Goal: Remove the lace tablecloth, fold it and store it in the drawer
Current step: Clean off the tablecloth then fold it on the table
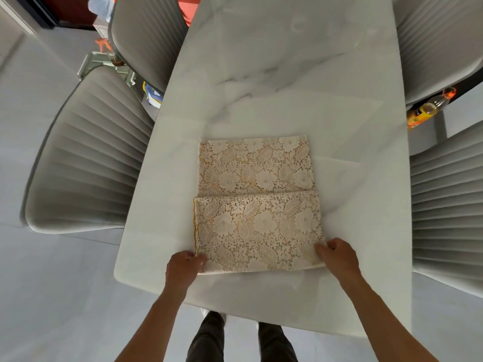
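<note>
Lace tablecloth [257, 205], near corners between fingers [322, 250]

The lace tablecloth [257, 205] is showing cream flowers and leaves over a tan backing, with a yellow trim running down its left edge. The counter [274, 74] is showing white marble with grey veins. The chairs [88, 163] are showing grey, ribbed upholstery. A bottle [426, 111] is glowing orange-yellow.

White marble worktop [274, 74] w/ grey veining, glossy. Grey ribbed chairs: two on left [86, 163] [149, 35], two on right [449, 205] [439, 40], all pushed close to the edges. Orange-labelled bottle [428, 108] lying tilted btwn the right chairs. Pale grey floor [52, 296] below.
</note>
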Motion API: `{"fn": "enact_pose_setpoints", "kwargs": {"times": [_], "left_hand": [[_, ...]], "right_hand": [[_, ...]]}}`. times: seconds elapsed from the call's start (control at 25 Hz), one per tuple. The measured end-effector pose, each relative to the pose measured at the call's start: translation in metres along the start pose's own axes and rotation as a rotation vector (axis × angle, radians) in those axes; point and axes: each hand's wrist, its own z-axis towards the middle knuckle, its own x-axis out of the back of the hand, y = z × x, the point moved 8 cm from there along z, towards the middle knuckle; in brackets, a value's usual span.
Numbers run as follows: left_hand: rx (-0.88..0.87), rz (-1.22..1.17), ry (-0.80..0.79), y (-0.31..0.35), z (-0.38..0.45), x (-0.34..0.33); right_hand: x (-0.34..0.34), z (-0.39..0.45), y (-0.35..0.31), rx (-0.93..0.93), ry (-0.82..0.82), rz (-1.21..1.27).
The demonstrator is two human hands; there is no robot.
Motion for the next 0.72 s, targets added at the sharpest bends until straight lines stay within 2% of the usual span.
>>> {"fn": "enact_pose_setpoints", "kwargs": {"times": [0.12, 0.28, 0.44, 0.48, 0.56, 0.6, 0.68, 0.72], "left_hand": [[0.054, -0.160, -0.108, 0.009, -0.012, 0.024], [-0.078, -0.435, -0.203, 0.076, -0.013, 0.071], [-0.020, -0.642, -0.098, 0.173, 0.037, 0.088], [-0.016, -0.608, -0.008, 0.185, 0.049, 0.089], [-0.140, -0.248, 0.216, 0.190, 0.061, 0.086], [-0.235, -0.037, 0.222, 0.188, 0.063, 0.069], [-0.358, 0.318, 0.062, 0.171, 0.067, 0.015], [-0.392, 0.427, 0.003, 0.158, 0.070, -0.006]], "right_hand": [[0.011, -0.022, 0.008, -0.110, -0.135, 0.235], [0.064, -0.021, -0.038, -0.121, -0.187, 0.575], [0.105, 0.030, -0.131, -0.129, -0.101, 0.784], [0.103, 0.043, -0.149, -0.117, -0.091, 0.806], [0.089, 0.061, -0.167, -0.036, -0.027, 0.688], [0.077, 0.068, -0.166, 0.013, 0.015, 0.524], [0.046, 0.075, -0.153, 0.066, 0.048, 0.195], [0.030, 0.079, -0.144, 0.066, 0.031, 0.121]]}}
